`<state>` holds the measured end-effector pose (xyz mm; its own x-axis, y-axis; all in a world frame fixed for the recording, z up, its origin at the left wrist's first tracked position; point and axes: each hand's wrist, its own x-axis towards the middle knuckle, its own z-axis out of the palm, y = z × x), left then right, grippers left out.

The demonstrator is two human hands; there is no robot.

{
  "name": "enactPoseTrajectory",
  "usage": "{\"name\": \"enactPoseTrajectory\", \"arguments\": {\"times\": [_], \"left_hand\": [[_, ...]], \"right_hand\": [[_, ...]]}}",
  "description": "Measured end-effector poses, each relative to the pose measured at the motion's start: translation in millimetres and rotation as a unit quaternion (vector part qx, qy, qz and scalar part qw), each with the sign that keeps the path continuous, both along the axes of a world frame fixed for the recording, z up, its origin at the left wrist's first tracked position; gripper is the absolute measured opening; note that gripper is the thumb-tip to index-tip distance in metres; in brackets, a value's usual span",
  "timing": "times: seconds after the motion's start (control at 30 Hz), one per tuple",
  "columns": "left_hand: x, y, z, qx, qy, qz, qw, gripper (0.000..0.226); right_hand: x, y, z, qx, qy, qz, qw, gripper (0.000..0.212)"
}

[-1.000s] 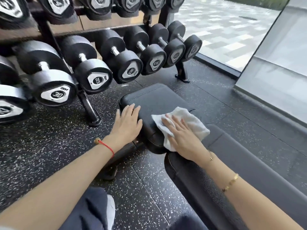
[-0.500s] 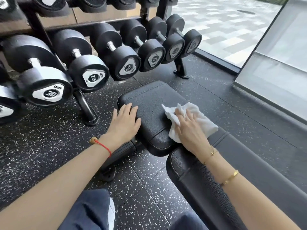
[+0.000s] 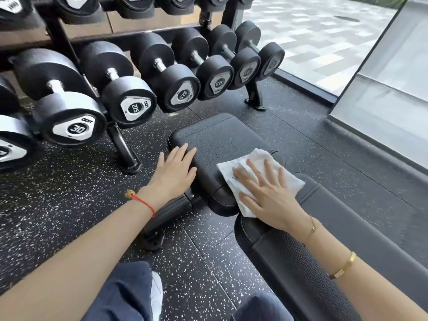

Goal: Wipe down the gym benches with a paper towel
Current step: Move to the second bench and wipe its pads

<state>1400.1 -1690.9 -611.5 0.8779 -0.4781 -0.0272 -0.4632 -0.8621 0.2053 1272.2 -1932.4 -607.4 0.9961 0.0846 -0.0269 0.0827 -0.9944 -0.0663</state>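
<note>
A black padded gym bench lies in front of me, its seat pad (image 3: 222, 137) farther away and its long back pad (image 3: 352, 230) running toward my right side. A white paper towel (image 3: 234, 169) lies over the near right corner of the seat pad, reaching the gap between the two pads. My right hand (image 3: 271, 195) presses flat on the towel with the fingers spread. My left hand (image 3: 173, 172) rests palm down on the seat pad's left edge and holds nothing.
A rack of black dumbbells (image 3: 176, 89) stands close on the left and behind the bench, with rack feet (image 3: 125, 151) on the speckled rubber floor (image 3: 58, 205). A glass wall (image 3: 324, 47) and a grey panel (image 3: 393, 93) close off the right. My knees (image 3: 125, 290) are at the bottom.
My right hand slid the paper towel rightward across the near end of the seat pad, then slightly back toward me. My left hand stayed on the seat's left edge.
</note>
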Motion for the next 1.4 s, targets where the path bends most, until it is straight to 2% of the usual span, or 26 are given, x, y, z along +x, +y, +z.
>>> {"name": "enactPoseTrajectory", "arguments": {"times": [0.2,0.33,0.43,0.57,0.67,0.8,0.9,0.97,1.03,1.17,1.27,1.4], "left_hand": [[-1.3,-5.9,4.3,-0.017,-0.002,0.01,1.0,0.057],[-1.7,-5.4,5.3,-0.021,0.003,0.015,1.0,0.057],[-2.3,-3.2,5.3,-0.025,0.01,0.014,1.0,0.057],[-0.4,1.4,6.1,-0.032,0.017,0.002,0.999,0.056],[1.7,6.3,6.1,-0.035,0.023,-0.008,0.999,0.057],[4.5,12.0,7.4,-0.036,0.018,-0.014,0.999,0.057],[6.9,12.7,8.5,-0.036,0.012,-0.022,0.999,0.056],[10.1,12.6,9.6,-0.041,0.007,-0.021,0.999,0.057],[14.0,11.9,10.4,-0.044,0.005,-0.015,0.999,0.06],[19.9,10.8,10.1,-0.021,0.022,-0.002,1.0,0.068],[21.4,13.1,9.5,-0.008,0.031,-0.008,0.999,0.072],[21.6,13.3,11.6,0.008,0.027,-0.014,1.0,0.074]], "right_hand": [[3.6,-1.1,-1.1,0.027,-0.008,0.043,0.999,0.055],[48.4,-5.4,4.9,0.084,-0.025,-0.001,0.996,0.05],[88.4,16.0,12.7,0.083,-0.044,-0.043,0.995,0.05],[74.9,58.2,3.3,0.066,-0.045,0.075,0.994,0.051],[51.9,45.3,-3.1,0.052,-0.042,0.122,0.99,0.053],[93.8,-1.2,4.8,0.046,-0.048,0.006,0.998,0.051],[143.1,2.7,10.6,0.055,-0.021,-0.086,0.995,0.052],[165.4,26.1,9.7,0.065,-0.014,-0.075,0.995,0.053],[170.5,51.4,8.2,0.059,-0.011,-0.023,0.998,0.055],[132.6,56.4,0.3,0.055,-0.017,0.046,0.997,0.057],[115.6,26.6,-2.1,0.058,-0.022,0.037,0.997,0.057],[167.6,13.9,6.0,0.056,-0.032,-0.022,0.998,0.051]]}}
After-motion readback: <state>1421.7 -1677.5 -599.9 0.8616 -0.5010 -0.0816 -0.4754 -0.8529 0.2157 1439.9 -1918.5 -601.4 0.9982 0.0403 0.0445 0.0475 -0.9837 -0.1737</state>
